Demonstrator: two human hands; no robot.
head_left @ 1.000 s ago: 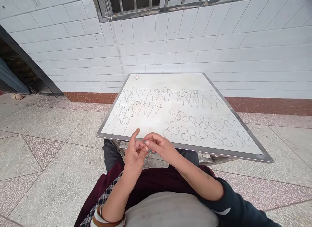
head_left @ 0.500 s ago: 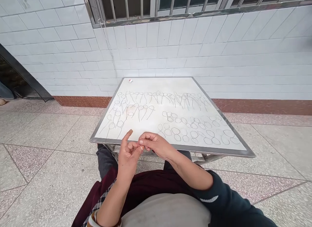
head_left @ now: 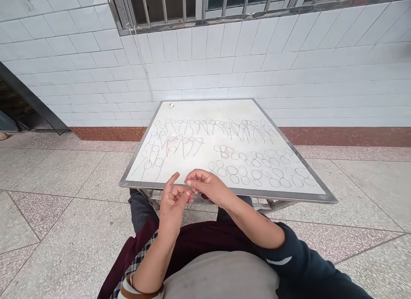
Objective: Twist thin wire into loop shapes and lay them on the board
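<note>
Close together at the table's near edge, my two hands are pinched, with a small gap between their fingertips. My left hand (head_left: 174, 204) presses thumb against fingers, its index finger raised with a brownish covering on the tip; what it pinches is too small to make out. My right hand (head_left: 207, 185) closes thumb on fingertips, and anything in it is also too small to name. Beyond them on the white table (head_left: 205, 109) lie rows of thin wire loops with tails (head_left: 191, 145) and, at the right, many thin closed rings (head_left: 257, 174).
A small red and white object (head_left: 171, 105) sits near the table's far left corner. The grey metal rim (head_left: 272, 195) runs along the near edge. Behind stands a white tiled wall (head_left: 205, 67) with a barred window (head_left: 205, 7).
My hands have shifted slightly to the right, and their fingertips have drawn a little apart. The view has tilted slightly.
</note>
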